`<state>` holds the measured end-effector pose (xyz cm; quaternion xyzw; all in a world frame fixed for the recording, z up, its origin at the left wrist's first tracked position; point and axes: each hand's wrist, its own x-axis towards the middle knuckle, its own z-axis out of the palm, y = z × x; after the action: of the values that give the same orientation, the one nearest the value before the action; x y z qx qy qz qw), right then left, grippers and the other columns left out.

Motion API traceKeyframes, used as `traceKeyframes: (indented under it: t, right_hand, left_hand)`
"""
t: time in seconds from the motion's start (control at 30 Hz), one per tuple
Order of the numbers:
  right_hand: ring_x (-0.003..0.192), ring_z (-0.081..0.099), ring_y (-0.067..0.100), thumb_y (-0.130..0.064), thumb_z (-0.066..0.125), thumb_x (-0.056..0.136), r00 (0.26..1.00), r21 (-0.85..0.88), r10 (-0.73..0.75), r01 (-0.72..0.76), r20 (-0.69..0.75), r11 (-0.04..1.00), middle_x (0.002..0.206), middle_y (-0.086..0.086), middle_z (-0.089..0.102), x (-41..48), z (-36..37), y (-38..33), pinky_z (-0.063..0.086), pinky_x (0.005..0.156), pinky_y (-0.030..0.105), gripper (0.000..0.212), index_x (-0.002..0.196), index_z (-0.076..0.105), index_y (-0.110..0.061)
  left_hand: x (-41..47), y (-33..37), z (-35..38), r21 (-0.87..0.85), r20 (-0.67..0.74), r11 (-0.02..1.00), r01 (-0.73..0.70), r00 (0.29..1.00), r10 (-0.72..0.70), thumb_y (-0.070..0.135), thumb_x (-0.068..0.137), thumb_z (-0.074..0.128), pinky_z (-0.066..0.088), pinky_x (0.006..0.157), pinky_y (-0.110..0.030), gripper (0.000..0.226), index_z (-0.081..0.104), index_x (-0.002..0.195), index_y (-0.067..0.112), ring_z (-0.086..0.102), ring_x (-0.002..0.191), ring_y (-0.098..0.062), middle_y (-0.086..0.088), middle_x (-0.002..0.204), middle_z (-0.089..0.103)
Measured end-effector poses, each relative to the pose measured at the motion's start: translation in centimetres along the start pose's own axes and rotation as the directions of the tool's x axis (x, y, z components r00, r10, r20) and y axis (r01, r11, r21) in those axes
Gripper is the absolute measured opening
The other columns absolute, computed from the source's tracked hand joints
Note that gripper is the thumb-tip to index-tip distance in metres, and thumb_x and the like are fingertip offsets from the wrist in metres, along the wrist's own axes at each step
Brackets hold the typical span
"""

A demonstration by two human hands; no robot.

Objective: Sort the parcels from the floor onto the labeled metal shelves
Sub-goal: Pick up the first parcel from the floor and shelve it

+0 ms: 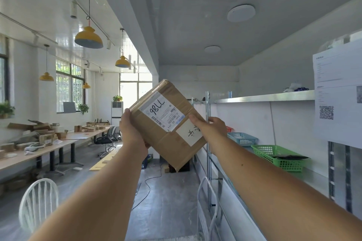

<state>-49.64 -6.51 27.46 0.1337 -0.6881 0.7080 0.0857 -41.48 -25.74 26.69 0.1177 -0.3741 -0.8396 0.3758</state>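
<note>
I hold a brown cardboard parcel [170, 144] up at arm's length, tilted on one corner. A white shipping label with handwritten digits and a smaller white sticker face me. My left hand [131, 130] grips its left edge, thumb on the front. My right hand [211, 127] grips the right edge, thumb on the front and fingers behind. The metal shelves [264, 97] run along the right wall, just right of the parcel.
A green basket [282, 159], a blue basket [242, 138] and a red one sit on the middle shelf. Printed sheets [338, 94] hang on the near shelf post. A white chair [39, 203] stands low left, another chair back [207, 207] low centre. Long tables [39, 148] with boxes line the left side.
</note>
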Motion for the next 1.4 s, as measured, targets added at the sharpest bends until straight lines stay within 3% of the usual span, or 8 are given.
traceKeyframes:
  t: [0.17, 0.4, 0.57, 0.7, 0.83, 0.93, 1.2, 1.4]
  right_hand:
    - [0.079, 0.072, 0.019, -0.038, 0.099, 0.070, 0.984, 0.365, 0.180, -0.169, 0.003, 0.916, 0.116, 0.011, 0.072, 0.4, 0.7, 0.2, 0.053, 0.041, 0.024, 0.112, 0.158, 0.036, -0.007]
    - [0.096, 0.070, 0.033, -0.062, 0.073, 0.090, 0.927, 0.363, 0.249, -0.344, 0.282, 0.866, 0.112, 0.011, 0.077, -0.1, 0.7, 1.0, 0.057, 0.087, 0.062, 0.049, 0.117, 0.070, -0.020]
    - [0.100, 0.068, 0.036, -0.083, 0.057, 0.085, 0.851, 0.308, 0.307, -0.455, 0.425, 0.835, 0.108, 0.010, 0.074, -0.8, 0.3, 1.3, 0.048, 0.099, 0.071, 0.065, 0.109, 0.070, -0.024]
    - [0.104, 0.066, 0.036, -0.091, 0.059, 0.074, 0.840, 0.304, 0.368, -0.500, 0.399, 0.811, 0.113, 0.012, 0.072, -0.4, -0.1, 2.2, 0.045, 0.107, 0.070, 0.077, 0.111, 0.068, -0.024]
    - [0.117, 0.061, 0.039, -0.090, 0.066, 0.066, 0.844, 0.337, 0.343, -0.491, 0.411, 0.803, 0.121, 0.011, 0.067, 0.0, -0.2, 3.2, 0.042, 0.106, 0.078, 0.079, 0.114, 0.064, -0.028]
    - [0.117, 0.066, 0.038, -0.083, 0.073, 0.061, 0.865, 0.392, 0.289, -0.454, 0.411, 0.800, 0.123, 0.013, 0.072, -0.1, 0.3, 3.8, 0.052, 0.102, 0.070, 0.086, 0.126, 0.064, -0.028]
    - [0.113, 0.068, 0.035, -0.054, 0.080, 0.086, 0.929, 0.482, 0.173, -0.322, 0.328, 0.815, 0.120, 0.011, 0.074, 1.1, -0.6, 4.5, 0.061, 0.092, 0.057, 0.045, 0.120, 0.064, -0.028]
    - [0.116, 0.070, 0.033, -0.051, 0.089, 0.061, 0.959, 0.463, 0.102, -0.219, 0.264, 0.859, 0.125, 0.009, 0.076, 2.5, -1.8, 4.4, 0.064, 0.077, 0.048, 0.077, 0.131, 0.065, -0.026]
  left_hand:
    - [-0.8, -0.2, 0.3, -0.089, -0.019, 0.996, 0.008, 1.000, -0.010, 0.076, 0.083, 0.055, 0.061, 0.085, -0.057, 0.066, 0.061, 0.134, 0.036, 0.073, 0.102, -0.032, -0.003, 0.115, 0.075]
    - [-0.8, -0.7, -0.3, -0.209, -0.095, 0.978, 0.017, 0.995, -0.037, 0.082, 0.064, 0.054, 0.057, 0.090, -0.054, 0.083, 0.057, 0.137, 0.042, 0.074, 0.104, -0.027, 0.005, 0.116, 0.078]
    - [0.4, -1.8, -0.2, -0.286, -0.093, 0.957, 0.046, 0.993, -0.076, 0.079, 0.056, 0.058, 0.059, 0.082, -0.055, 0.092, 0.059, 0.139, 0.041, 0.076, 0.103, -0.030, 0.003, 0.118, 0.080]
    - [-2.7, -1.5, 1.0, -0.278, -0.073, 0.960, 0.021, 0.996, -0.043, 0.074, 0.089, 0.046, 0.058, 0.098, -0.047, 0.066, 0.072, 0.129, 0.028, 0.075, 0.106, -0.027, -0.001, 0.117, 0.081]
    - [-3.0, -1.8, 1.6, -0.324, -0.064, 0.946, 0.030, 0.997, -0.053, 0.071, 0.094, 0.039, 0.052, 0.107, -0.050, 0.065, 0.075, 0.127, 0.028, 0.073, 0.112, -0.029, -0.001, 0.119, 0.081]
    - [-3.0, -2.3, 1.8, -0.325, -0.077, 0.945, 0.033, 0.995, -0.062, 0.069, 0.096, 0.037, 0.053, 0.105, -0.051, 0.061, 0.075, 0.125, 0.031, 0.073, 0.110, -0.030, 0.000, 0.119, 0.080]
    - [-2.7, -2.0, 1.3, -0.156, -0.093, 0.986, 0.056, 0.993, -0.072, 0.040, 0.092, 0.045, 0.058, 0.093, -0.064, 0.041, 0.073, 0.113, 0.020, 0.072, 0.109, -0.038, -0.012, 0.120, 0.076]
    - [-0.3, 0.1, 0.7, 0.152, -0.147, 0.986, 0.062, 0.988, -0.040, 0.007, 0.103, 0.041, 0.064, 0.077, -0.044, 0.046, 0.069, 0.137, 0.022, 0.070, 0.096, -0.029, -0.009, 0.111, 0.071]
